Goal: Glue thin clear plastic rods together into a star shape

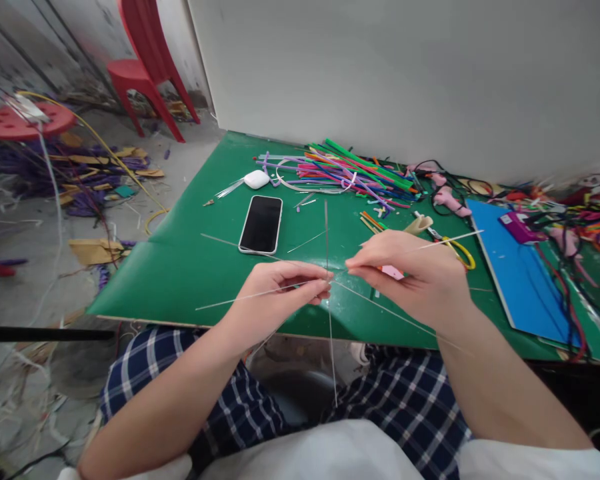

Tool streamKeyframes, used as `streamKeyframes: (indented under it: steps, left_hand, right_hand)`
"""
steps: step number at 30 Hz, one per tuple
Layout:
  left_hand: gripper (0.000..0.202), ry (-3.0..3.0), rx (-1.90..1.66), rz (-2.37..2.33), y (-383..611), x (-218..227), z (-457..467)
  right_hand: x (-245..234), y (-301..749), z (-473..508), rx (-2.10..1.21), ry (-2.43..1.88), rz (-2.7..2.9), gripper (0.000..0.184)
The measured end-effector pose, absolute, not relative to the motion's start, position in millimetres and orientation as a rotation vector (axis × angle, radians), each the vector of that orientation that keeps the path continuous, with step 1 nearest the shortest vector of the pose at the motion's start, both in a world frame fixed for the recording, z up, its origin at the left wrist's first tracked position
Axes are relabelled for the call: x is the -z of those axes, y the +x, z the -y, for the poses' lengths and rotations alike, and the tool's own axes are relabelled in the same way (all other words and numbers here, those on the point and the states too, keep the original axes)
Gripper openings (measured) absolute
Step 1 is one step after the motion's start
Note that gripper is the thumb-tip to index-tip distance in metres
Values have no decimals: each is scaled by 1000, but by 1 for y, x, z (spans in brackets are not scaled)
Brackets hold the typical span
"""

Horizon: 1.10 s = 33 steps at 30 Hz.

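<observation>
Above the green table, my left hand is closed in a pinch on several thin pale wires. They cross at its fingertips and spread outward like spokes, some reaching toward my lap and others to the left and right. A short gap to the right, my right hand has its thumb and forefinger pressed together. A thin white stick juts out past the back of this hand on its right side; its inner end is hidden by the hand. Behind the left hand lies a black-screened phone.
Colourful pipe cleaners lie heaped at the back of the green table, beside a white earbud case. Yellow-handled scissors, a blue board and a purple device with cables are on the right. A red chair stands back left.
</observation>
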<state>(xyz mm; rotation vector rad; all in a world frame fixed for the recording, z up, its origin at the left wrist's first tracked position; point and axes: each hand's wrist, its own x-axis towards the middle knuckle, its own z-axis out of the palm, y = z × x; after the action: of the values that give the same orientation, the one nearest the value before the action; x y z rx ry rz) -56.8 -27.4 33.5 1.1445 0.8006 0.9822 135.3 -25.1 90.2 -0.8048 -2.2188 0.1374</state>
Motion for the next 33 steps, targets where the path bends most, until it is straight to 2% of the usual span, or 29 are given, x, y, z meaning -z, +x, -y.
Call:
streamKeyframes:
  steps: [19,29,33]
  left_hand:
    - [6,1122,-1008,-877,-55,-36,29]
    - [9,1117,-972,-867,-57,-41,31]
    - [16,1099,-921,-798,-62,-44,33]
  right_hand:
    - [-89,131,25,-155,-779,2225,10]
    - [-89,132,27,-137,-805,2214,9]
    - [-88,133,26,-124,-834,2195,8]
